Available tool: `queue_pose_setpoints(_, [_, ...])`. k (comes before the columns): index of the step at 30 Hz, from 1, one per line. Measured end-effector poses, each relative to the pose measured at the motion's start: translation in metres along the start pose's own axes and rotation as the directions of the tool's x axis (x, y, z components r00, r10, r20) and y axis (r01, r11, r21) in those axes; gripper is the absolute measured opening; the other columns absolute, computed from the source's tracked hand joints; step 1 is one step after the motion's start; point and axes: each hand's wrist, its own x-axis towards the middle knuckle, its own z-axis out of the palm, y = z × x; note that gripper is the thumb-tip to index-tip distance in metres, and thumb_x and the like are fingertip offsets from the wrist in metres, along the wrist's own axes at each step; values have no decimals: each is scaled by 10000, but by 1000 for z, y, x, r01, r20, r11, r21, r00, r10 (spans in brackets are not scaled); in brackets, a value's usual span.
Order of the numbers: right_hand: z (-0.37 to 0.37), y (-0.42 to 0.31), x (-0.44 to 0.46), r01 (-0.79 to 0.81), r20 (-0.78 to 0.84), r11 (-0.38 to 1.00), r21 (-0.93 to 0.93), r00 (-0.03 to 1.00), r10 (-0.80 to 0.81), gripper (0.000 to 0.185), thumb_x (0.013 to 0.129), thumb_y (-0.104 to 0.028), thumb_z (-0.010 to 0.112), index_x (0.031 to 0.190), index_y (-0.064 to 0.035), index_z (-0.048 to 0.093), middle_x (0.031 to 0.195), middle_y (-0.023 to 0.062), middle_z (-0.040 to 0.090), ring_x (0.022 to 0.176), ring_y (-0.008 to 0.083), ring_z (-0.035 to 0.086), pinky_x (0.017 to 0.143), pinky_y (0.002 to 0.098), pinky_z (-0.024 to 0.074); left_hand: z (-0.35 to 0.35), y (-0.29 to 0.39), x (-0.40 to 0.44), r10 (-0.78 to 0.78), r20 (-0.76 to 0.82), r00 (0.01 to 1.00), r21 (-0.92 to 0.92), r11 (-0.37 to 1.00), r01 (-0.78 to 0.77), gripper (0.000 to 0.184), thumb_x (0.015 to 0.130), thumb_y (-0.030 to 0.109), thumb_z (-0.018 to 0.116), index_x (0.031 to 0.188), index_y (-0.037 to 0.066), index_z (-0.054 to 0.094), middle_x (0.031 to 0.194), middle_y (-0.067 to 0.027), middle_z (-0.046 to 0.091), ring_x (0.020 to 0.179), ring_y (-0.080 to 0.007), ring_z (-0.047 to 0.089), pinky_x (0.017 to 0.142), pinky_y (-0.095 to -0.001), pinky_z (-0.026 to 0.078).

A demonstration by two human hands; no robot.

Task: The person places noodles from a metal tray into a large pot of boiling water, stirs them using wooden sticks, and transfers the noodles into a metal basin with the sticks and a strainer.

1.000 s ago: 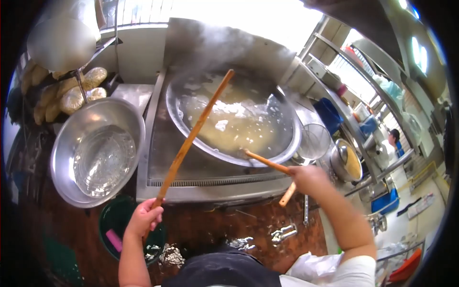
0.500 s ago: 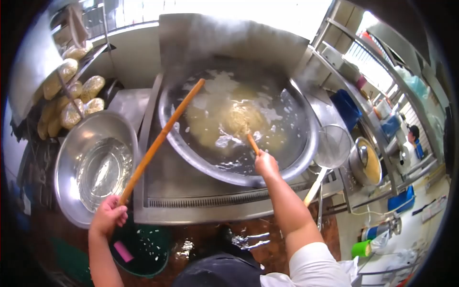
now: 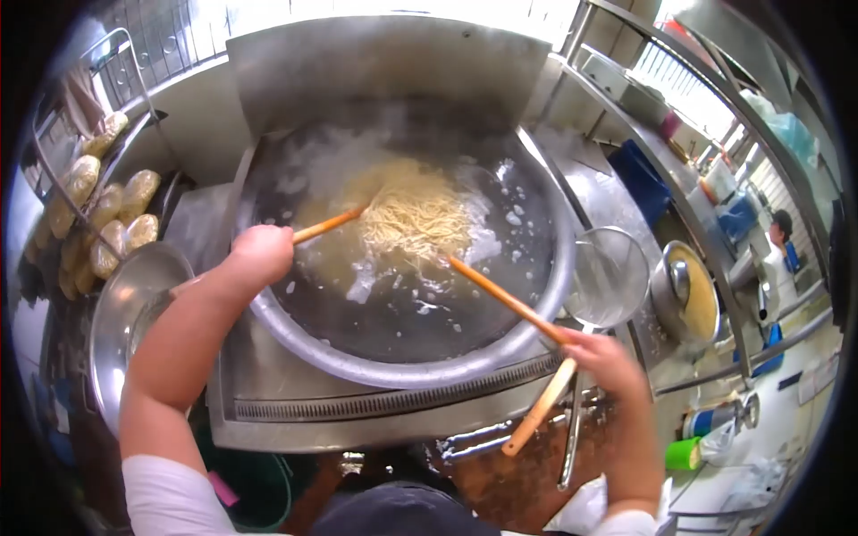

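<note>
A wide metal pot [image 3: 420, 373] of cloudy, steaming water is set into the steel stove, with a heap of pale noodles [image 3: 416, 223] at its middle. My left hand [image 3: 265, 254], over the pot's left rim, is closed round a wooden stick [image 3: 329, 225] whose tip touches the left side of the noodles. Closed on a second wooden stick [image 3: 505, 297], my right hand [image 3: 599, 355] is beyond the lower right rim. That stick's far end reaches the noodles' lower edge. Beside this hand, a wooden handle [image 3: 541, 409] slants down from the strainer.
A round mesh strainer [image 3: 608, 277] lies right of the pot, with a metal bowl of yellowish contents [image 3: 702, 299] beyond it. At left are a large metal basin [image 3: 112, 313] and several bagged bundles [image 3: 107, 205]. Another person [image 3: 779, 246] is far right, beyond the shelves [image 3: 666, 165].
My left hand and its stick have swung forward over the pot. The right hand has drawn back toward the lower right. Noodles now show at the surface, and the view has shifted.
</note>
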Motion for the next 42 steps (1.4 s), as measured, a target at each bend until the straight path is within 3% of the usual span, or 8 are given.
queue_pose_setpoints(5, [-148, -45, -153, -439, -194, 896, -67, 887, 420, 382, 885, -194, 619, 1242, -59, 618, 727, -6, 628, 566, 57, 546, 459, 214, 421, 37, 37, 34, 112, 67, 991, 79, 990, -117, 242, 861, 158, 538, 1065, 75, 636, 967, -127, 691, 907, -289, 679, 787, -424, 546])
queue_pose_setpoints(9, [-133, -66, -109, -253, -210, 919, -301, 958, 195, 373, 877, -220, 624, 1204, -41, 640, 675, -24, 613, 575, 66, 561, 492, 245, 431, 62, 65, 43, 124, 92, 988, -12, 992, -123, 261, 870, 183, 517, 1075, 72, 636, 988, -132, 691, 920, -292, 681, 793, -426, 547])
queue_pose_setpoints(12, [-78, -55, -5, -80, -141, 734, -674, 990, -22, 322, 891, -297, 583, 1163, -141, 658, 844, 166, 665, 745, 299, 653, 704, 385, 510, 68, 73, 35, 131, 113, 985, -57, 991, -125, 269, 872, 187, 515, 1091, 74, 621, 977, -131, 691, 922, -300, 679, 794, -432, 546])
queue_pose_setpoints(14, [-29, -47, 76, -44, -212, 690, -722, 964, -159, 271, 916, -315, 517, 1056, -161, 691, 930, 150, 673, 869, 356, 641, 767, 444, 508, 75, 73, 24, 136, 140, 981, -78, 989, -126, 271, 870, 187, 517, 1097, 70, 610, 969, -133, 691, 920, -305, 678, 790, -437, 546])
queue_pose_setpoints(20, [77, -68, 208, -141, -260, 682, -718, 963, -75, 321, 963, -285, 393, 1151, -192, 636, 1036, 141, 682, 966, 339, 651, 818, 453, 508, 85, 79, -3, 201, 145, 969, -109, 976, -187, 265, 860, 182, 529, 1079, 47, 593, 954, -146, 690, 889, -309, 684, 762, -445, 549])
queue_pose_setpoints(35, [166, -91, 19, -255, -240, 477, -841, 966, 95, 383, 1006, -230, 321, 1353, -189, 478, 1067, 158, 672, 1022, 325, 646, 825, 444, 523, 98, -46, -143, 343, 234, 910, -396, 888, -233, 293, 910, 309, 523, 1079, 91, 618, 993, -141, 669, 955, -326, 639, 825, -459, 494])
queue_pose_setpoints(40, [76, -146, -49, -205, -274, 625, -753, 962, -14, 322, 842, -275, 643, 1163, -250, 658, 949, 102, 692, 883, 281, 668, 771, 412, 530, 89, -162, -190, 290, 149, 945, -514, 839, -176, 345, 856, 301, 619, 1163, 143, 642, 1003, -123, 675, 924, -306, 635, 826, -420, 490])
queue_pose_setpoints(42, [62, -224, -108, -262, -344, 495, -828, 936, -81, 331, 766, -258, 716, 1087, -181, 706, 987, 107, 699, 869, 261, 674, 794, 378, 528, 74, -189, -217, 230, 100, 968, -482, 862, -155, 324, 841, 288, 633, 1130, 144, 660, 982, -124, 677, 924, -305, 635, 823, -421, 490])
